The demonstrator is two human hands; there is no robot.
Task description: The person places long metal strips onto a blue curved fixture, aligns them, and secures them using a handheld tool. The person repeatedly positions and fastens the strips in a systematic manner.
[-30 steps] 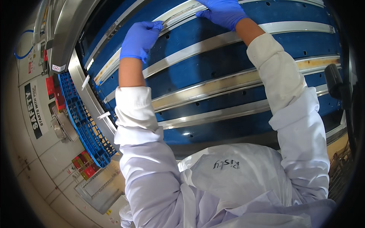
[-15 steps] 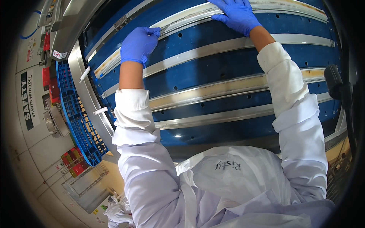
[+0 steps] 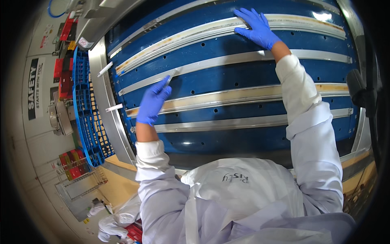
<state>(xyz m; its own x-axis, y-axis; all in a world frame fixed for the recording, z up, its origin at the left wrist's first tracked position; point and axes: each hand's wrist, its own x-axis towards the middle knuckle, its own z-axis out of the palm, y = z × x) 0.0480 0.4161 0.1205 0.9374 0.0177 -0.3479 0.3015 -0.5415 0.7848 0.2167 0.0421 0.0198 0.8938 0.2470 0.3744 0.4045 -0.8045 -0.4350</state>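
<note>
The left hand (image 3: 153, 101), in a blue glove, is at centre left of the frame, fingers closed in a pinch on a thin, light-coloured tool (image 3: 172, 76). The tool points up and right, its tip at the lower edge of the grey strip (image 3: 227, 61); contact between the 2 cannot be confirmed. The left hand sits over the left part of the cream strip (image 3: 227, 96). The right hand (image 3: 257, 31), also gloved in blue, is at upper centre, fingers spread and thumb held apart, laid across the upper strip (image 3: 183, 40); the pressure applied cannot be told. Brown stains mark the upper strip toward its 2 ends, with brown marking also at the right of the cream strip. All strips run across a blue panel (image 3: 203, 81) pierced by small holes; the lower strip (image 3: 235, 123) lies nearest the white apron (image 3: 243, 179) at bottom centre. At the panel's left side, 2 white pegs project from a metal frame. A blue crate (image 3: 83, 110) stands beyond it, near red bins (image 3: 66, 77). At lower left, a person in white (image 3: 118, 221) is partly visible.
</note>
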